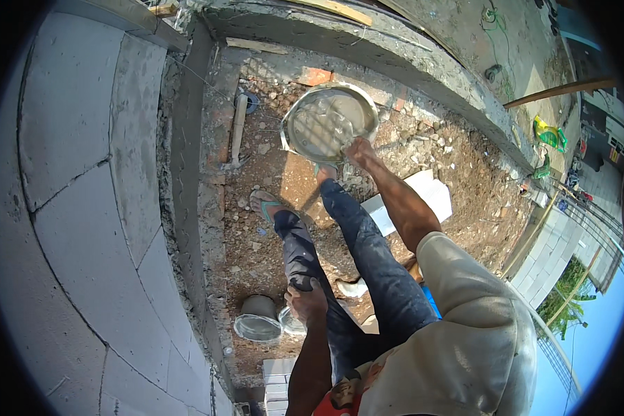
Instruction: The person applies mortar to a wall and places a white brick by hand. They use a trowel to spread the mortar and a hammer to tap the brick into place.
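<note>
A wide round basin [289, 132] stands on the rubble ground in front of my feet, with wet grey mortar [322, 125] in it. My right hand [358, 150] is closed in a fist at the basin's near right edge, over the mortar. What it grips is hidden by the fingers. My left hand [306, 303] rests at my left leg, its fingers closed around a small dark thing that could be bunched trouser cloth; I cannot tell. My sandalled left foot [265, 204] is planted left of the basin, and my right foot is against its near side.
At my left rises a wall of pale blocks [76, 201]. A low cement-coated wall [423, 76] bounds the far side. Two buckets, one a grey bucket [258, 320], stand near the left wall. A white board [430, 197] lies right of my legs. A wood strip [239, 128] lies left of the basin.
</note>
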The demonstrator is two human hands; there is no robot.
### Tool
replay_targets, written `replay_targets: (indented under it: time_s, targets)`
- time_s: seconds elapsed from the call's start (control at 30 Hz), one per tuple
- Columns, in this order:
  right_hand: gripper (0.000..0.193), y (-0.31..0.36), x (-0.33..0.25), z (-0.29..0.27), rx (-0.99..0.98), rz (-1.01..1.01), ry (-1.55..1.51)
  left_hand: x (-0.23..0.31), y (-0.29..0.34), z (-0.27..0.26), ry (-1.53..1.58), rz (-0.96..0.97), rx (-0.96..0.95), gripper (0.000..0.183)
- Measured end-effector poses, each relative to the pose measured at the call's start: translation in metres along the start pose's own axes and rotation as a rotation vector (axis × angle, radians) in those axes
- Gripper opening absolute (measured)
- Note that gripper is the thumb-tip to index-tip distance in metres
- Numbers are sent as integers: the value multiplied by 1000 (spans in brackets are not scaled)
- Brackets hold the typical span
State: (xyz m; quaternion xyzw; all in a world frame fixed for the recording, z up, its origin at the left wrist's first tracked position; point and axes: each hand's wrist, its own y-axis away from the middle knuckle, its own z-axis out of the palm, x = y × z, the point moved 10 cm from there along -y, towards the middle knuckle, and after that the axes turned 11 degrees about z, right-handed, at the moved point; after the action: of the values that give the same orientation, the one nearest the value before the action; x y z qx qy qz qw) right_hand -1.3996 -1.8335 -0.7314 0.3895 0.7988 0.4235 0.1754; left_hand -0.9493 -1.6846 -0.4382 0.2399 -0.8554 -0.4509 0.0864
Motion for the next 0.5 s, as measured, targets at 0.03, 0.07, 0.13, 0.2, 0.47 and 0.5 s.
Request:
replay_targets:
  time_s: [0.03, 0.07, 0.13, 0.2, 0.47, 0.5]
  targets:
    - [30, 0, 12, -1, -78, 43, -36, -1, -1, 5, -2, 3, 11, 77]
    - [34, 5, 36, -6, -259, -99, -657, 13, 0, 6, 14, 31, 1, 77]
    - [45, 47, 23, -2, -549, -150, -1431, 17, -1, -3, 40, 27, -52, 79]
    - [60, 88, -24, -16, -456, -136, -795, 0, -4, -14, 47, -26, -8, 79]
    - [26, 358, -223, -223, -555, -693, -699, -10, -2, -16, 22, -13, -3, 80]
    - [26, 399, -254, -274, -338, -946, -602, -7, -3, -12, 66, -24, -62, 85]
